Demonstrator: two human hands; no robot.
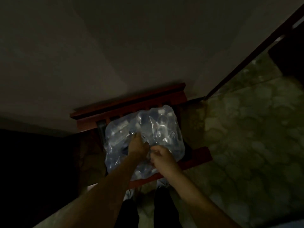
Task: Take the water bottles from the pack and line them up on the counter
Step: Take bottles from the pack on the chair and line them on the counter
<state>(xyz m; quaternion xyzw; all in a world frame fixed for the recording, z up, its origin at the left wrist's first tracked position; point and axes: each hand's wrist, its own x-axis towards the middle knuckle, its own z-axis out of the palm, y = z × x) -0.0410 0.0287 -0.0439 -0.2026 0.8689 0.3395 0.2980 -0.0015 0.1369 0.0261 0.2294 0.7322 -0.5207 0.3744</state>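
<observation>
- The shrink-wrapped pack of water bottles [143, 139] sits on the seat of a dark red wooden chair [128, 102], which stands against a pale wall on a mottled greenish floor [246, 137]
- The room is very dim, so single bottles show only as pale caps and glints under the film; their number cannot be told
- The left hand [137, 145] reaches onto the top middle of the pack, fingers bent down against the plastic; it seems to pinch or press the wrap, but whether it has a real hold cannot be told
- The right hand [162, 156] is curled just beside the left, on the near side of the pack, and appears to pinch a fold of film between thumb and fingers
- The pack lies straight ahead of and below both hands, its long axis running away from the person toward the chair back; the left hand is a little further in, the right nearer the person
- Judged from this, the wrap is being torn open and no bottle is out yet
- No bench is in view, so where the row will stand cannot be said
- The film may stretch rather than split, and a pull could drag the pack toward the seat's front edge
</observation>
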